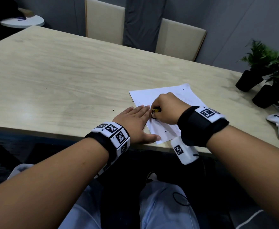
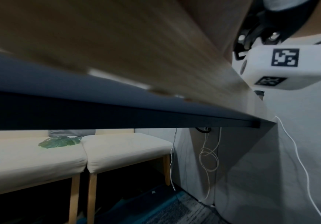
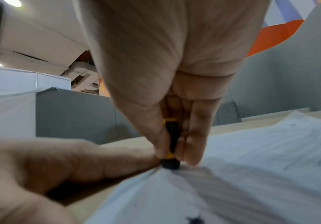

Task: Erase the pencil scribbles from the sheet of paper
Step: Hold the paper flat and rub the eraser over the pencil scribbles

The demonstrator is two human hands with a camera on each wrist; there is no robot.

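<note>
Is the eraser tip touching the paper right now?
Touching. The right wrist view shows the eraser's black tip pressed into the sheet of paper, pinched by the right hand, no gap.

White sheet of paper (image 1: pixel 187 96) with faint grey scribbles; black-and-yellow eraser (image 1: pixel 155 111); pale wood-grain counter (image 1: pixel 61 71); white wristbands (image 1: pixel 114 134) with black square-code patterns; black plant pots (image 1: pixel 248 80).

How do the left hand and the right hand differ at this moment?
The left hand lies flat with straight fingers; the right hand is curled. The left hand holds nothing and presses the paper; the right hand pinches an eraser upright against it. Both rest on the paper.
</note>
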